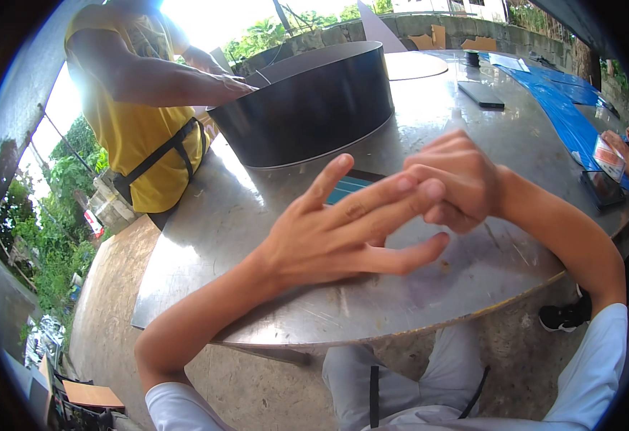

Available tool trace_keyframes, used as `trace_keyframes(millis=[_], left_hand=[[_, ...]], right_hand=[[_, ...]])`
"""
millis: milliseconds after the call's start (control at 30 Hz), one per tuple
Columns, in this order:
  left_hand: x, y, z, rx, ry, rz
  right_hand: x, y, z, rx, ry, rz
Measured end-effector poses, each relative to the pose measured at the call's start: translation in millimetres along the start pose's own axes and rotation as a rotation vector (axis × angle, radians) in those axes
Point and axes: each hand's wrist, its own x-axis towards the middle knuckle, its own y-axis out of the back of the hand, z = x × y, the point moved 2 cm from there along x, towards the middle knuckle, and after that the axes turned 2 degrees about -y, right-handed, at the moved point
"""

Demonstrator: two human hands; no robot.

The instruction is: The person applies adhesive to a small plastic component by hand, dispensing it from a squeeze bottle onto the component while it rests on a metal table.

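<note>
My left hand (350,230) is held above the metal table with its fingers spread apart and nothing in it. Against its fingertips is my right hand (458,183), closed with curled fingers; whether it grips a finger of the left hand is hidden. Behind my left hand lies a flat, dark-edged device with a teal screen (348,188), partly covered by the fingers. Just beyond stands a large round drum-like shell (314,108), black outside and lighter inside.
A person in a yellow shirt (142,129) reaches into the shell at the left. On the metal table (271,316) lie a dark flat device (481,94), a small black spool (472,59) and blue sheeting (555,100). Another person's hand (620,147) holds a printed item at the right.
</note>
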Motion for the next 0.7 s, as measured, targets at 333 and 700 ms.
trace_keyframes(millis=[333,700], left_hand=[[-46,-30,-43,-0.488,0.745,-0.301],[-49,-39,-31,-0.577,0.717,-0.579]], right_hand=[[-31,-10,62,-0.184,-0.891,-0.33],[-16,-30,26,-0.059,-0.81,-0.548]])
